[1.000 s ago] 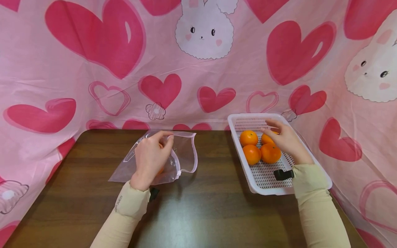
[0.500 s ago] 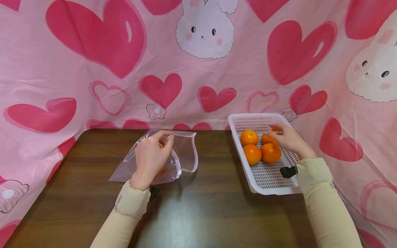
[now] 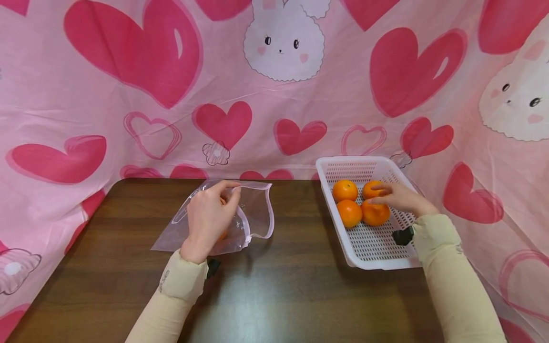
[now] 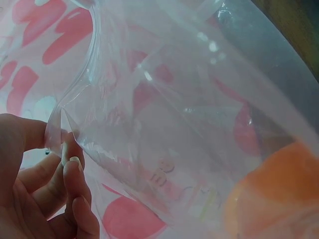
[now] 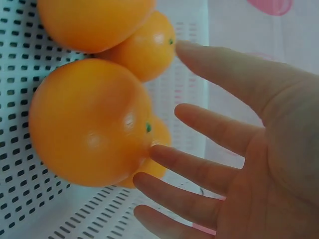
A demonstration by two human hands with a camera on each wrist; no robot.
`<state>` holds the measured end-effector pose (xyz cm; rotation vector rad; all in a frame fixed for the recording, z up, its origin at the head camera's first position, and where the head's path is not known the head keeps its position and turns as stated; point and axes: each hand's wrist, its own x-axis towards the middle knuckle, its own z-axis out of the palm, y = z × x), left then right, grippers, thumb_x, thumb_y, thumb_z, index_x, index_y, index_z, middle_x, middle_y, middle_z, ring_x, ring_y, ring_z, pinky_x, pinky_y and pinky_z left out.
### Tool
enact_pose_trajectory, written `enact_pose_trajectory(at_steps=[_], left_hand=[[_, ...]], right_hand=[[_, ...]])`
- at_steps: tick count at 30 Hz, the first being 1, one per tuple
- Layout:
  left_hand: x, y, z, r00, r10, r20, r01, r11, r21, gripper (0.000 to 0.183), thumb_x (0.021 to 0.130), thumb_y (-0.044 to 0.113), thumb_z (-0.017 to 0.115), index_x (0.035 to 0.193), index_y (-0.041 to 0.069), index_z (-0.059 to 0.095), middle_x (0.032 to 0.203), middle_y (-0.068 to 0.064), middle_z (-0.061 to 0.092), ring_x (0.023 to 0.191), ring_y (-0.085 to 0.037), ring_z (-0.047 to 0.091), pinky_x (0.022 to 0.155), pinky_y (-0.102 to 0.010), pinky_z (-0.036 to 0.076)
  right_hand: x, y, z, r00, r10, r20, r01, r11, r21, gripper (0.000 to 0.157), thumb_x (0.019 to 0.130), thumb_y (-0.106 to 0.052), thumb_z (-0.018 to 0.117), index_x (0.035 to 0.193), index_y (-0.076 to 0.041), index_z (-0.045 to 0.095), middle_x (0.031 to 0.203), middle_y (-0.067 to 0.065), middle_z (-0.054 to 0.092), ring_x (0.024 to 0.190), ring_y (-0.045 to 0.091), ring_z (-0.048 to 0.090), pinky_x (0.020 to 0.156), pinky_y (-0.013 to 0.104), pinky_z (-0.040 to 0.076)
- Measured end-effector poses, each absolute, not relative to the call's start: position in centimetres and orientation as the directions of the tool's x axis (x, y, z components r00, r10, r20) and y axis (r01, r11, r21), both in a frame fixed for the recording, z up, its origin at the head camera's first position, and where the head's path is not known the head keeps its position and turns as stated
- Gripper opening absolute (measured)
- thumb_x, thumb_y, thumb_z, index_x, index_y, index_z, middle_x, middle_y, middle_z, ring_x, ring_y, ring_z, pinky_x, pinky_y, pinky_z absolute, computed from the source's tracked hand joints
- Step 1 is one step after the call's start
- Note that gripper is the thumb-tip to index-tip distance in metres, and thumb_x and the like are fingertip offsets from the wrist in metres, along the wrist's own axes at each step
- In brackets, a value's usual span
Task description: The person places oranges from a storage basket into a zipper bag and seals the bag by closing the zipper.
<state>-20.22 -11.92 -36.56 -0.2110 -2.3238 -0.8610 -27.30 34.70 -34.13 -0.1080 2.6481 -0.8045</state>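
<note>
On the left, my left hand [image 3: 209,214] pinches the upper edge of a clear zip bag [image 3: 259,209] with pale pink trim. An orange [image 4: 279,194] shows through the plastic in the left wrist view, mostly behind the hand in the head view. Over on the right, my right hand [image 3: 403,197] reaches into a white perforated basket [image 3: 373,247] with its fingers spread. Several oranges sit grouped there. Its fingertips are right at the front right orange [image 3: 375,215] and overlap the back right orange [image 3: 371,188] in the head view. In the right wrist view the fingers [image 5: 199,167] are extended beside the fruit.
Both the bag and the basket rest on a dark brown wooden table [image 3: 274,295]. A pink cloth [image 3: 266,95] with hearts and rabbits hangs behind the table and along both sides. Two more oranges [image 3: 349,213] fill the basket's left side.
My right hand has shifted slightly right and lowered toward the oranges on the right side of the basket. The left hand and the bag stay in place.
</note>
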Motion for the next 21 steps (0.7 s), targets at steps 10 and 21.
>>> enact_pose_trajectory(at_steps=[10,21], left_hand=[[-20.2,-11.8,-36.6,-0.776,-0.069,0.627,0.358,0.771,0.527,0.02,0.094,0.028,0.069,0.103,0.013,0.08,0.056,0.004,0.052,0.047,-0.016,0.045,0.045,-0.035,0.035],[-20.2,-11.8,-36.8,-0.776,-0.073,0.626,0.351,0.775,0.526,0.02,0.094,0.028,0.068,0.103,0.015,0.08,0.057,0.005,0.054,0.048,-0.016,0.046,0.045,-0.035,0.035]], right_hand=[[-27.5,35.2,-35.4,-0.915,-0.156,-0.373,0.054,0.866,-0.496,0.085,0.087,-0.039,0.079,0.15,0.005,0.041,0.144,0.036,0.041,0.123,0.052,0.041,0.102,0.07,0.035],[-28.0,35.3,-36.4,-0.912,-0.208,-0.353,-0.009,0.871,-0.491,0.084,0.084,-0.036,0.083,0.145,0.009,0.046,0.126,0.031,0.053,0.103,0.04,0.051,0.084,0.054,0.053]])
